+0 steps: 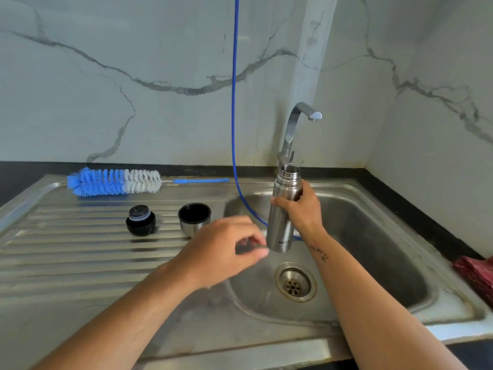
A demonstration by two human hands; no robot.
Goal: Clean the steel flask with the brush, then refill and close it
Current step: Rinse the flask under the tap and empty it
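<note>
Steel draining surface point(80, 252), ribbed, left of the basin.
Bottle brush point(114, 181): blue and white bristles, thin blue handle pointing right; lies flat along the back edge of the draining surface.
Black stopper point(140, 220): stands on the ribs, well apart from the brush.
Steel cup lid point(194, 218): black inside, mouth upward, just right of the stopper.
Left hand point(224, 249): hovers over the basin's left edge, fingers loosely curled, fingertips near the flask's base; blurred, so whether it holds anything cannot be told.
Blue hose point(234, 102): hangs down the marble wall into the sink basin point(386, 236), passing behind the flask.
Steel flask point(282, 222): upright, uncapped, held above the basin in front of the tap's foot, left of the spout.
Right hand point(301, 206): fingers wrapped round the flask's upper body.
Tap point(296, 124): spout turned right.
Drain point(295, 283): below the flask.
Red cloth point(477, 273): far right edge.
</note>
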